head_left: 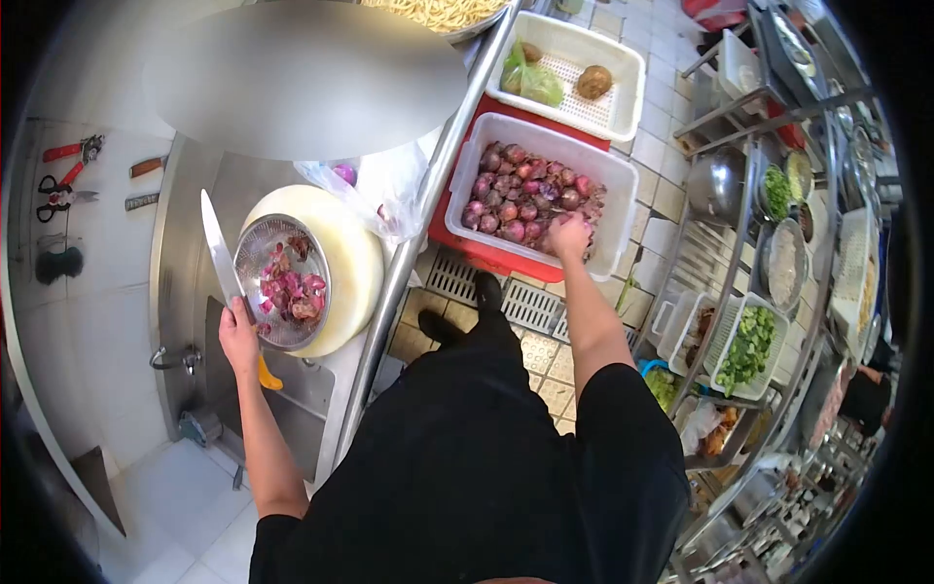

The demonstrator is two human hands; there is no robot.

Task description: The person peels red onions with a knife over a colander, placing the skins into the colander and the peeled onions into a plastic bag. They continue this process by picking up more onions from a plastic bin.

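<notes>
My left hand is closed around a large knife, its blade pointing away and its orange handle end showing below the hand. Beside the blade, a metal colander with purple-red onion pieces and skins rests on a thick round cutting board. My right hand reaches into a white plastic tub of red onions. Its fingers curl down among the onions, and whatever lies in them is hidden.
A white basket with a brown root vegetable and a bagged green vegetable stands beyond the tub. A plastic bag lies on the metal counter. Metal shelving with food containers runs along the right. Tools hang on the left wall.
</notes>
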